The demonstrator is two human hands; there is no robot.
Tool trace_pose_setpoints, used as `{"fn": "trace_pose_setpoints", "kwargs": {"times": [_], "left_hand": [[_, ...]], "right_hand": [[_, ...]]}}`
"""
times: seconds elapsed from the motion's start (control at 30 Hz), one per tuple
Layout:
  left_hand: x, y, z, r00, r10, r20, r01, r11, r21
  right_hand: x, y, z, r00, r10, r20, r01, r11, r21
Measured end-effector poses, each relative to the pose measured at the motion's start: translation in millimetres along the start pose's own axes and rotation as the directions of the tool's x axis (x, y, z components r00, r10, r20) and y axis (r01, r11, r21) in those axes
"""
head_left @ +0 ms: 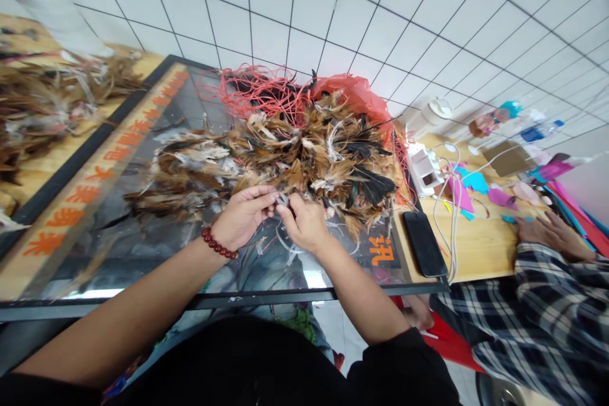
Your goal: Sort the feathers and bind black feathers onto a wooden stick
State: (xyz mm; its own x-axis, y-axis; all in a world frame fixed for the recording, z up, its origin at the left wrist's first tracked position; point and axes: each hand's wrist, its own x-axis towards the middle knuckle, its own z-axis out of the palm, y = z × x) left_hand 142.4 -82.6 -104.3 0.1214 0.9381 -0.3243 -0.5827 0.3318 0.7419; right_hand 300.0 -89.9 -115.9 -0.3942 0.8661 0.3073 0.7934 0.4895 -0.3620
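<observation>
My left hand (243,216), with a dark red bead bracelet (217,243) on its wrist, closes thumb against fingers at a small grey piece (282,198). From the other side my right hand (306,222) pinches the same piece, so the fingertips of both hands nearly meet. The piece is too small to name. Just beyond my hands lies a heap of brown, white and black feathers (290,152) on the glass tabletop (181,273). A thin pale cord loop (280,242) shows on the glass under my right hand.
Red string (266,92) and a red plastic bag (354,92) lie behind the feathers. More feathers (52,101) cover the left table. At right are a black phone (424,245), a white power strip (423,168), cables, coloured scraps and a co-worker's hands (554,235).
</observation>
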Motion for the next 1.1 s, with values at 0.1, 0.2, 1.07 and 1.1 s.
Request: {"fn": "trace_pose_setpoints", "kwargs": {"times": [0.1,0.2,1.07,1.1], "left_hand": [[-1,0,1.1,1.0,0.017,-0.001,-0.017,1.0,0.019],[-2,-1,3.0,1.0,0.024,0.002,-0.024,0.999,0.035],[47,134,64.1,0.744,0.639,0.196,-0.549,0.416,0.725],[48,140,54.0,0.741,0.636,0.214,-0.505,0.319,0.802]], "right_hand": [[0,0,0,1.0,0.003,-0.002,-0.003,1.0,-0.014],[0,1,0,1.0,0.014,-0.004,-0.015,1.0,-0.01],[-4,7,3,0.964,-0.226,-0.14,0.237,0.969,0.066],[-4,7,2,0.967,-0.219,-0.133,0.229,0.972,0.061]]}}
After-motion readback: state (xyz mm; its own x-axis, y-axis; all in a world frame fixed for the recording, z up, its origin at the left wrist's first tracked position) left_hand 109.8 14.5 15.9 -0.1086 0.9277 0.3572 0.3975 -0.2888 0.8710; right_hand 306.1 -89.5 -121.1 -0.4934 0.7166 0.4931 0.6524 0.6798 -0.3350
